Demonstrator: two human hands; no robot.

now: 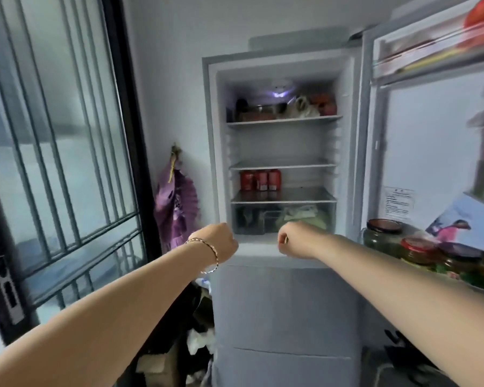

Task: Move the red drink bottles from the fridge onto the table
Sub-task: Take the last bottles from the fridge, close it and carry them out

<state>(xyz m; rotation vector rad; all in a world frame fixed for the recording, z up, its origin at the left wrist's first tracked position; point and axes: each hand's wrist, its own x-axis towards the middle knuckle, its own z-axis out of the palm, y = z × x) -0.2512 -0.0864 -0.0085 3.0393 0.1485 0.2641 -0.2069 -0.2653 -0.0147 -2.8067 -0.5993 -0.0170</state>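
Left hand (221, 241) and right hand (295, 241) clenched, empty. Red bottles (260, 180) at left end of shelf (308, 194): reach up, open fingers, grip one mid-body per hand.

The fridge (280, 297) stood open, its door (430, 152) swung to the right. Three red drink bottles (260, 180) stood close together at the left of the third shelf (299, 194), above the crisper drawer (282, 219). The left hand (221, 241), a bracelet (208, 247) on its wrist, and the right hand (298, 241) were curled, holding nothing, before the drawer.
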